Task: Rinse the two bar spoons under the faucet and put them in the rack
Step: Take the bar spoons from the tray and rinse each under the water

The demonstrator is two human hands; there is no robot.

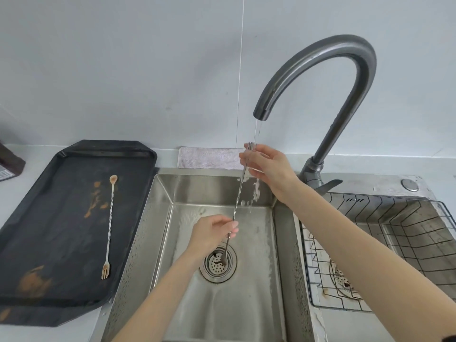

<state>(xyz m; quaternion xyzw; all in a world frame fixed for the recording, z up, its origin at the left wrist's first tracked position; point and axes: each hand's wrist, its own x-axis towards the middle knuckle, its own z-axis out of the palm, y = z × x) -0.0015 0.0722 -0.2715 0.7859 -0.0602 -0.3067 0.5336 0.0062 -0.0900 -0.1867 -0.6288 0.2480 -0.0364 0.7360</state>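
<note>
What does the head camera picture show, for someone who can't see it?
Two hands, left hand and right hand, hold a long twisted metal bar spoon under the running grey curved faucet. Another dirty bar spoon lies on the black tray.

no legible text, small label on brown object (7, 166) at left edge unreadable

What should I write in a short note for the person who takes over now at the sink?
Left hand: shut on the bar spoon, low on its stem.
Right hand: fingers shut on its fork end, under the running faucet.
Second bar spoon: dirty, lying on the black tray.
Rack: no spoon in it.
Done: first rinse under way.
Left: rack this spoon, rinse and rack the second.
</note>
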